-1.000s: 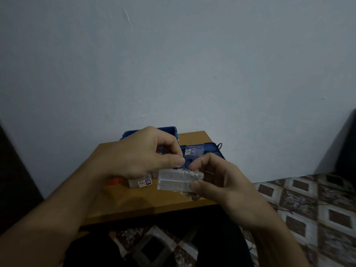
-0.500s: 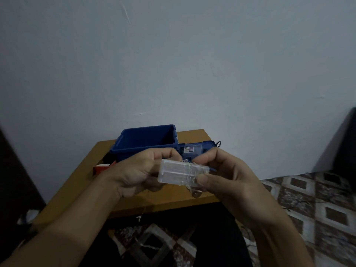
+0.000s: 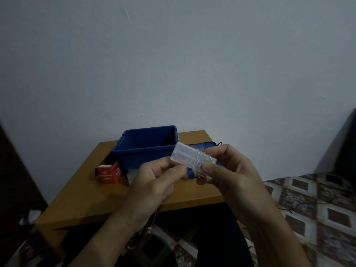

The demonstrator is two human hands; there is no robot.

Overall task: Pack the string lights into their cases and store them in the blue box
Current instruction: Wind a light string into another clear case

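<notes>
The right hand clamps a clear case wound with wire; the left hand pinches its lower edge. A red carton beside the blue box reads "LED … Lights".

table: wooden, against pale wall | floor: patterned tiles, right of and under table

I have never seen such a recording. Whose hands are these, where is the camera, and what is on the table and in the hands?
No machine here: a person wears a camera on the head, looking down at both bare hands. The right hand holds a clear case with thin wire wound around it; the left hand appears to pinch that wire, which hangs below. On the wooden table stand an open blue box and a red carton of LED lights.
</notes>
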